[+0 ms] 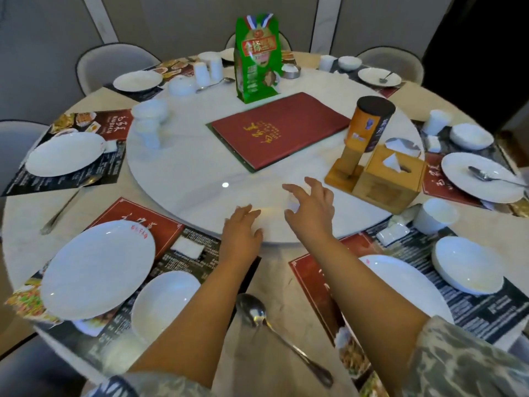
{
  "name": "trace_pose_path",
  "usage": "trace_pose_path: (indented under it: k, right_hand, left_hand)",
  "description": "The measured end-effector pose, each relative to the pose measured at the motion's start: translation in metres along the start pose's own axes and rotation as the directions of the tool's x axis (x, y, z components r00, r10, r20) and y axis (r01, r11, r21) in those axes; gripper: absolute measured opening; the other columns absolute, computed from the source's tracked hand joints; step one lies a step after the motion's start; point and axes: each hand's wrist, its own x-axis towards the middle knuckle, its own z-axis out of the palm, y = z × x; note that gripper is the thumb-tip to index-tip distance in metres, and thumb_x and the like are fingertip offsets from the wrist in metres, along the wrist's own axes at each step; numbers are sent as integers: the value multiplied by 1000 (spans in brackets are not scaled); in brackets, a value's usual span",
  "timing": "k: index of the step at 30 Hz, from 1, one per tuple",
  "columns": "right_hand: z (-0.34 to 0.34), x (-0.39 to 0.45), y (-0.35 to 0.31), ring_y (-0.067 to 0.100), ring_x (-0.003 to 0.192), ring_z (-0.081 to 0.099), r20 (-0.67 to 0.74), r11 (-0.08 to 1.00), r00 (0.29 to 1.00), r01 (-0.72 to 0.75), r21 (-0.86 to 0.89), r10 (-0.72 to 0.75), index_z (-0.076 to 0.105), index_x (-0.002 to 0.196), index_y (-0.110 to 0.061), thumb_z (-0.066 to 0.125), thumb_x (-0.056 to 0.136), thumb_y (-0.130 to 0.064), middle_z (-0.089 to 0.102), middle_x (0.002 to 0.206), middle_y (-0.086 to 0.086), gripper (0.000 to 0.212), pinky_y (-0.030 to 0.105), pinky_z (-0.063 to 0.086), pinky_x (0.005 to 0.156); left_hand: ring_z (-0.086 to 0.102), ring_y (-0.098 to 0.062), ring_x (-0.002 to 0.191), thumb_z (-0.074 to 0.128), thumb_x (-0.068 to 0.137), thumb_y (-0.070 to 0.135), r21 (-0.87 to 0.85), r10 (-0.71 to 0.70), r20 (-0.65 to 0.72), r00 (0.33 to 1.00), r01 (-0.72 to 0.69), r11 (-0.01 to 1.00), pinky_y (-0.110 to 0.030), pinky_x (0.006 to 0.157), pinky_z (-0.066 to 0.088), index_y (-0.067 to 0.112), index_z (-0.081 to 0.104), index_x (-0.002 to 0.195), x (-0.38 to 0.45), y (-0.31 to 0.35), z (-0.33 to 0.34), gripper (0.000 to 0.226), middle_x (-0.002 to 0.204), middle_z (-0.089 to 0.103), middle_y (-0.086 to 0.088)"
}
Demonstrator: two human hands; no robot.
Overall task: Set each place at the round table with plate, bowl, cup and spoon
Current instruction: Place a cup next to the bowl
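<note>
Spoon (282, 336): lay closest, on the bare table between the two near mats, bowl end away from the person; thin, stiff, shiny metal, so it looked slippery and best picked up by the middle of its handle
Near bowl (164, 300): sat just beside the big plate (97, 267) on the left mat; smooth white china that could break, best held by its rim
Left hand (242, 230): rested flat on the edge of the round turning top (177, 173), fingers straight and close together, holding nothing
Right hand (310, 207): was over the turning top, fingers spread wide and bent around a small white cup (292, 204); the hand hid most of it, so whether it truly gripped could not be told
Cup: looked light, hard and smooth, easy to chip; best held around its sides with thumb and fingers
More cups (148, 124): stood in a stack on the far left of the turning top
Place on the right: had a plate (406, 285) and a bowl (468, 265), with a cup (435, 214) near
</note>
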Motion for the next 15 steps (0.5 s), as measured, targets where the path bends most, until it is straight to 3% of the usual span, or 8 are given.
trace_pose_path:
  k: [3, 8, 11, 13, 15]
  right_hand:
    - [2, 21, 13, 28, 136, 23, 124, 1000, 992, 15, 26, -18, 46, 136, -39, 66, 85, -20, 28, 152, -1, 57, 42, 35, 106]
    - [2, 32, 22, 27, 123, 38, 188, 992, 981, 20, 123, -43, 48, 134, -33, 64, 88, -18, 42, 138, 2, 52, 32, 40, 94]
    - [-1, 33, 24, 26, 121, 41, 195, 978, 979, 22, 209, -64, 52, 129, -30, 68, 85, -16, 44, 133, 1, 49, 23, 35, 85]
    - [-4, 31, 21, 22, 119, 44, 157, 946, 985, 20, 324, -74, 54, 123, -31, 71, 81, -16, 45, 128, -2, 48, 21, 36, 83]
    - [-8, 26, 13, 13, 112, 46, 115, 874, 991, 4, 485, -68, 54, 119, -32, 74, 78, -17, 46, 123, -6, 47, 16, 38, 76]
  left_hand:
    - [10, -20, 149, 55, 94, 22, 4, -31, 15, 999, 31, 1000, -37, 119, -3, 21, 44, 142, 10, -1, 18, 49, 159, 25, -1]
    - [10, -22, 149, 55, 94, 25, -4, -39, -19, 999, 39, 999, -37, 120, -1, 20, 47, 141, 10, -5, 30, 47, 158, 26, -3]
    - [10, -20, 149, 55, 95, 24, -25, -41, 11, 999, 41, 999, -36, 119, -2, 20, 47, 141, 11, -6, 29, 47, 158, 26, -1]
    - [15, -18, 148, 55, 95, 20, -62, -62, 27, 998, 63, 996, -34, 120, 5, 20, 46, 141, 12, -3, 23, 47, 157, 30, 0]
    - [37, -19, 139, 53, 95, 18, -179, -128, -31, 991, 120, 977, -31, 113, 27, 21, 51, 137, 9, 4, 10, 42, 147, 46, 0]
